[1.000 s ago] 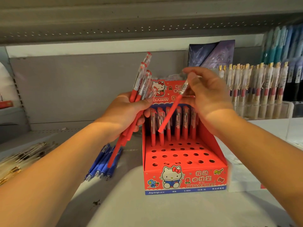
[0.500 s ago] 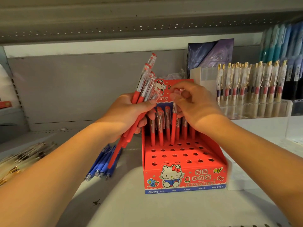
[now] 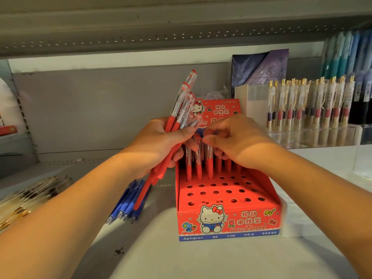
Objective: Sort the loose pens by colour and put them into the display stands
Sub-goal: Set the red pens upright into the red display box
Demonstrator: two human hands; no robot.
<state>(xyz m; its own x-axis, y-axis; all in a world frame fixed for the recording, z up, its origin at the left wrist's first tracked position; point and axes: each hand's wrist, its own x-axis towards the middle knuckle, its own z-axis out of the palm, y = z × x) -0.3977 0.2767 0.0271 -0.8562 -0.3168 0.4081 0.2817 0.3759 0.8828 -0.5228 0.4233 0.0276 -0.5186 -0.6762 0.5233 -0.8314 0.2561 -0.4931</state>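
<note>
Right hand lowered, grip pinching slotted pen; left hand clutches red pens.

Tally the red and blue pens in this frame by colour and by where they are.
Blue pens, lying on the shelf: 4
Held red pens, bunched in the left hand: at least 4
Slotted red pens, upright in the red stand: at least 6; the right hand hides some
Total: at least 14
</note>
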